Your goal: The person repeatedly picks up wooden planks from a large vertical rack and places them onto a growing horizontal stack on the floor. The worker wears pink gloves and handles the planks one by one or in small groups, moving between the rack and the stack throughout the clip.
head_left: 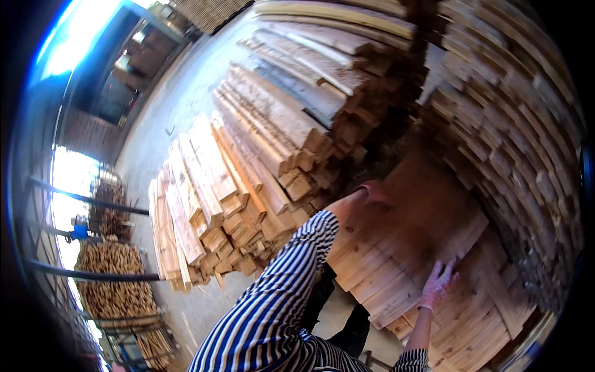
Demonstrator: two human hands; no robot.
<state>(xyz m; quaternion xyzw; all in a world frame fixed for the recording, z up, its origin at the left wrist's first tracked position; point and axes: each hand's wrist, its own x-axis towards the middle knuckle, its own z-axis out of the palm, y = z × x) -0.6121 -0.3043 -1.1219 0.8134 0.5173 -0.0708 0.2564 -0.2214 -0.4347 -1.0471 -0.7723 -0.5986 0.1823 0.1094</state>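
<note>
A stack of flat wooden boards [384, 288] lies in front of me. My right hand [439, 285], in a pinkish work glove, rests on top of it with the fingers stretched out and apart. My left hand [373, 193], also gloved, reaches across to the far left side of the boards. Motion smears its fingers, so I cannot make out whether they grip anything. Between the hands, a brownish patch of board surface [412, 217] is blurred too.
Rows of sawn timber [229, 204] lie on my left, their cut ends facing me. A tall stack of planks [502, 136] rises close on the right. More bundled wood [114, 279] stands at the far left, beyond the grey floor [152, 133].
</note>
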